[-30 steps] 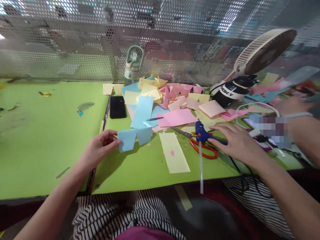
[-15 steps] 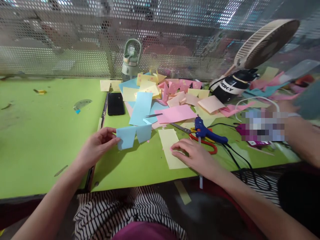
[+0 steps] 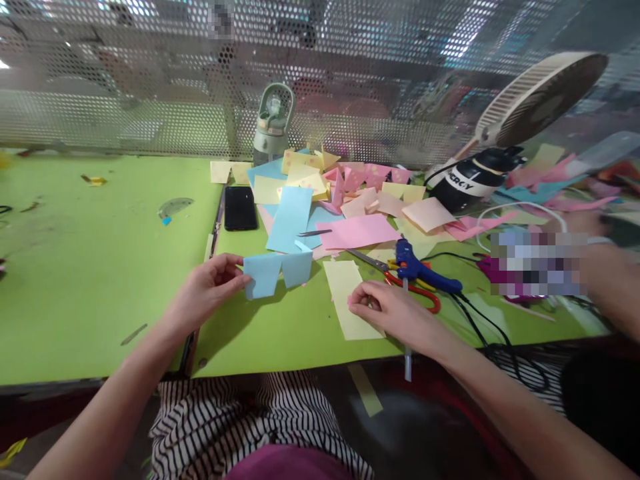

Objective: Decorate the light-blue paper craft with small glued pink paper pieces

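Note:
My left hand pinches the left end of a folded light blue paper piece, with a notch cut in its lower edge, and holds it up just over the green table. My right hand rests over a pale yellow paper strip, thumb and fingertips drawn together. A small pink piece shows at those fingertips; its kind is too small to make out. Just beyond that hand lie red-handled scissors and a blue glue gun. Tweezers lie on the papers ahead.
Cut papers are piled ahead, with a phone at their left. A green-lidded bottle, a black bottle and a fan stand behind. Black cords hang over the front edge. Another person's arm reaches in at right.
The view has swung slightly left, so everything sits further right in the picture. My right fingers look a little more curled. Both hands stay at the same papers.

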Available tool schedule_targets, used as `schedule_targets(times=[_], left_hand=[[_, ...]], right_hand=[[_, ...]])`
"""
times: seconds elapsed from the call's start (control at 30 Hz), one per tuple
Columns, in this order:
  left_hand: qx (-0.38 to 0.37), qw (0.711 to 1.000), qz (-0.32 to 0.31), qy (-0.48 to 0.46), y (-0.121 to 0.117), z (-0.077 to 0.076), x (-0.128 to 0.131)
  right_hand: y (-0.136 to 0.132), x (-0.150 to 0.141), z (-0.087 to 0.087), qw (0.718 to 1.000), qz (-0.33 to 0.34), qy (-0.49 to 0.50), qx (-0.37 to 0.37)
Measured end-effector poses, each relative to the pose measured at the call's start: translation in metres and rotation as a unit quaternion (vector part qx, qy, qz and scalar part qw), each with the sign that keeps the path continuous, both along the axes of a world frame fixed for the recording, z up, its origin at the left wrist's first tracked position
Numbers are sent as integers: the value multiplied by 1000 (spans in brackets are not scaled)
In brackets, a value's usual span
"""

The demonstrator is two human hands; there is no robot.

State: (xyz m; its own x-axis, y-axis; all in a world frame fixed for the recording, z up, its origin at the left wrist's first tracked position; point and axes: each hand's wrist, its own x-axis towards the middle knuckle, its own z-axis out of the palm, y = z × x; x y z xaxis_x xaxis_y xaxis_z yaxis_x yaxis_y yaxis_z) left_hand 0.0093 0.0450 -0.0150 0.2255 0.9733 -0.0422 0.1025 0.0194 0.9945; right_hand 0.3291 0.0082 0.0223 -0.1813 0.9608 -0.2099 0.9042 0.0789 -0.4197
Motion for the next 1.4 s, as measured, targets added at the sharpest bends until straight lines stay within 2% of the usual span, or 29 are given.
schedule_targets(times=[0.3,0.5,0.9,1.13,1.4], left_hand=[[20,1000,-4,16,0,-2,1],[28,999,-12,37,1,-3,0],[31,998,-26,45,-2,-3,0],[33,997,-57,50,-2,-4,1],[18,994,-73,77,-2,-6,3]], right_hand=[[-4,0,7,998,-18,16,49],[5,-1,8,996,-35,76,20],[11,4,3,999,13,0,47],[12,0,9,992,27,44,118],[10,-18,10,987,-7,152,60]])
